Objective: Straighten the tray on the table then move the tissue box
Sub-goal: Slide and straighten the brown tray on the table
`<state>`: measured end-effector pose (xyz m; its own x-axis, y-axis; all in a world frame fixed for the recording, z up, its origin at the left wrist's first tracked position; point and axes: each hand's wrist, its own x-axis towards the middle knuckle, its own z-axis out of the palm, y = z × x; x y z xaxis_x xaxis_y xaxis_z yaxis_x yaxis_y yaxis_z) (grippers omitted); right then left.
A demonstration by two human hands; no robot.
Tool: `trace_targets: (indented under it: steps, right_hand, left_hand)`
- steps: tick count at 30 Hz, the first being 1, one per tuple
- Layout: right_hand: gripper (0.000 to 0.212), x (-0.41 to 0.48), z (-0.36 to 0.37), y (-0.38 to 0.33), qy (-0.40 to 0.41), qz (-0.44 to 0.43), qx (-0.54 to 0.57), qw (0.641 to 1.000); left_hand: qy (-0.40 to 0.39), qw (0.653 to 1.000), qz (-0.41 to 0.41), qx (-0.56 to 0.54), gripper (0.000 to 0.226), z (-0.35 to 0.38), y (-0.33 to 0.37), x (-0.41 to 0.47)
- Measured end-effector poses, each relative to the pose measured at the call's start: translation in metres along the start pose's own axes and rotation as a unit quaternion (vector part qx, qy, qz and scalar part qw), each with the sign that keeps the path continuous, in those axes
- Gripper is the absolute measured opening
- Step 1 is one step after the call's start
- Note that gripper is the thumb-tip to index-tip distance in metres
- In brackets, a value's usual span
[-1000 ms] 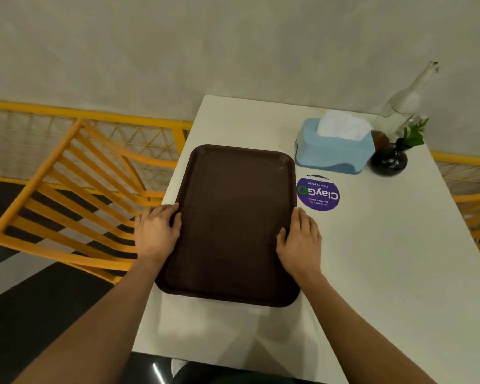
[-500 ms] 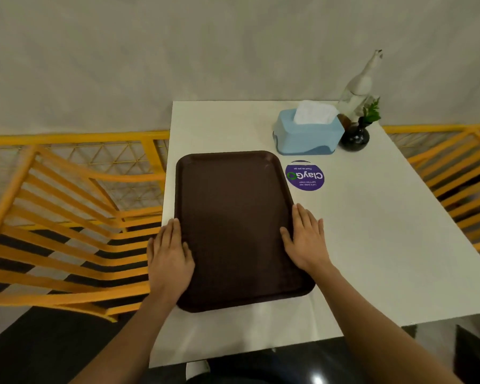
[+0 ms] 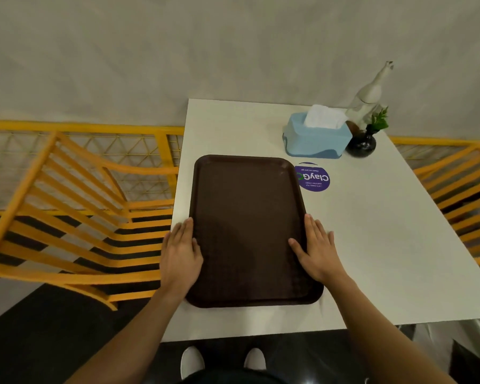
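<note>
Currently noted brown plastic tray flat on white table, long sides near-parallel to table's left edge, left rim close to that edge. Left hand laid flat against tray's left rim, fingers together and extended, thumb over the rim; right hand mirrored on right rim, fingers slightly spread, thumb on tray surface. Neither hand closed around anything. Blue tissue box seen at far right of table, just beyond tray's far right corner, touching or nearly touching a dark round vase with a pale bottle behind. Purple round sticker partly tucked under tray's right rim. Risks judged: further leftward push could send tray overhanging table edge toward yellow chair; uneven palm pressure could re-skew it; reaching for tissue box could knock vase or bottle, given tight clustering.
</note>
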<state>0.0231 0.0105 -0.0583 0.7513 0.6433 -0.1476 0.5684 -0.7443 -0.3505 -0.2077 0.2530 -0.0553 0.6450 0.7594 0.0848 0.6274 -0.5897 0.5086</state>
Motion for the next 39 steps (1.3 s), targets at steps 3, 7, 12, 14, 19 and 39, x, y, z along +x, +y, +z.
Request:
trace_targets:
  steps: [3,7,12,14,19,39]
  right_hand:
    - [0.083,0.013,-0.003,0.001,0.004,-0.003,0.001,1.0]
    - [0.083,0.027,-0.005,0.0,-0.002,-0.012,-0.014,1.0]
    - [0.083,0.03,-0.003,-0.003,-0.003,-0.02,-0.022,1.0]
    - [0.083,0.025,0.0,-0.003,0.005,-0.019,-0.02,1.0]
    - [0.083,0.014,0.007,-0.003,0.009,-0.016,-0.024,1.0]
    - [0.084,0.008,0.007,-0.011,0.007,-0.009,-0.025,1.0]
  left_hand:
    - [-0.004,1.0,-0.003,0.003,0.055,0.002,0.006,0.011]
    - [-0.003,1.0,-0.016,-0.005,0.054,0.003,0.007,0.02]
    - [0.001,1.0,-0.027,-0.013,0.054,0.006,0.001,0.018]
    - [0.001,1.0,-0.03,-0.011,0.054,0.006,-0.002,0.015]
    - [-0.001,0.999,-0.044,-0.022,0.055,0.005,-0.004,0.003]
    - [-0.019,0.997,-0.047,-0.051,0.057,-0.006,-0.006,-0.002]
